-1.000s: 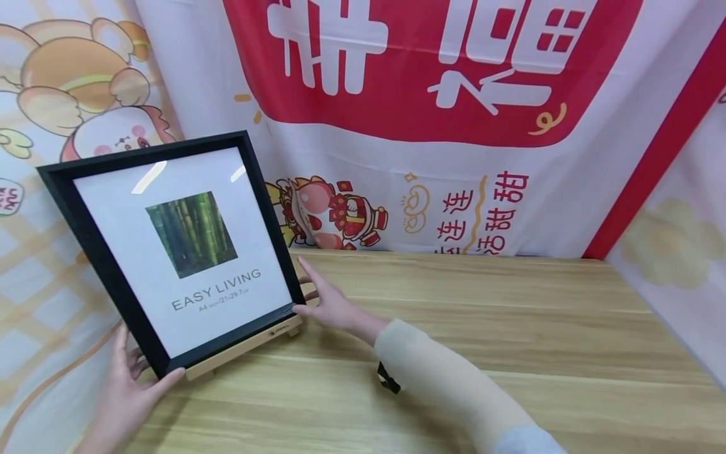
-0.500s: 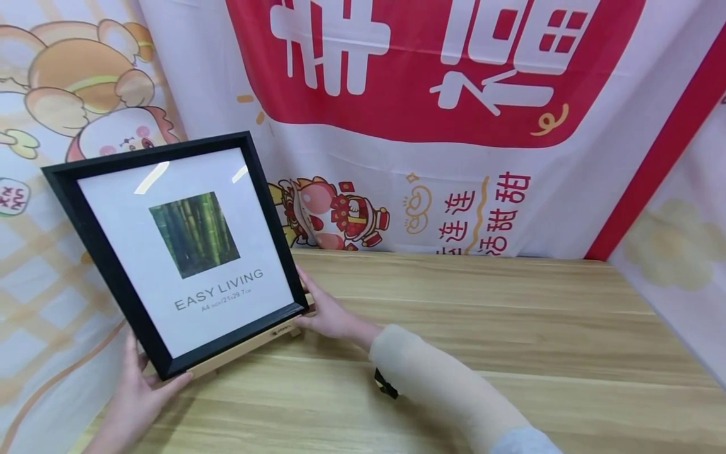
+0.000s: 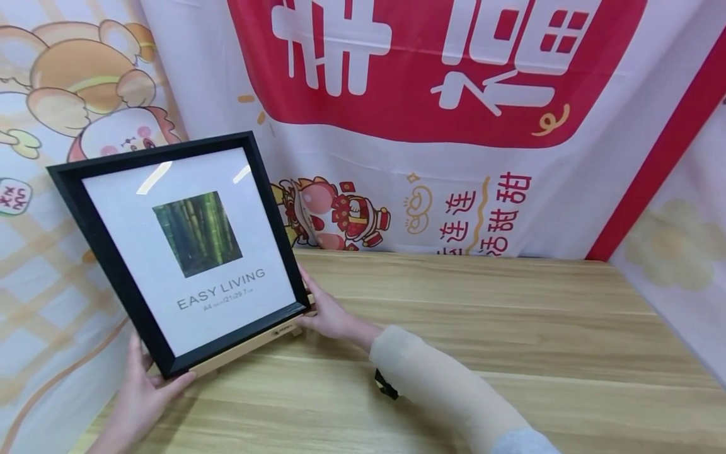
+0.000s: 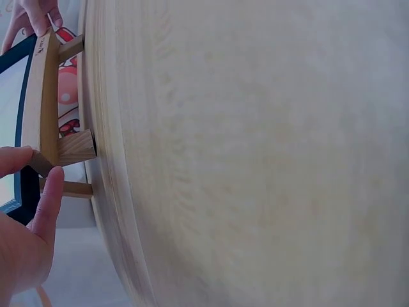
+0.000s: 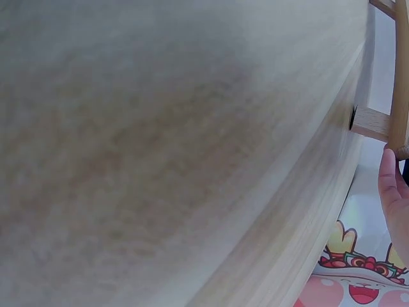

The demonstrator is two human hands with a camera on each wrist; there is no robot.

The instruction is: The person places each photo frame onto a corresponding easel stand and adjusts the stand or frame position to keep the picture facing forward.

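A black picture frame (image 3: 198, 233) with a bamboo print and the words EASY LIVING leans on a small wooden easel (image 3: 244, 350), tilted back at the left of the table. My left hand (image 3: 138, 394) grips the lower left corner, thumb at the ledge, other fingers partly hidden behind. At the lower right corner my right hand (image 3: 329, 315) holds the edge, its thumb by the ledge end and fingers behind the frame. In the left wrist view, the easel's legs (image 4: 77, 147) reach the tabletop. The right wrist view catches the right fingers (image 5: 387, 176) against the ledge end.
The wood-grain table (image 3: 510, 328) spreads to the right. A printed white and red cloth (image 3: 420, 126) hangs behind it, and a cartoon cloth (image 3: 34, 265) hangs close at the left. A small black object (image 3: 386, 384) shows beneath the right sleeve (image 3: 448, 378).
The frame has shifted slightly right in the head view. Both hands have closed in on its lower corners, the right fingers slipping farther behind the edge.
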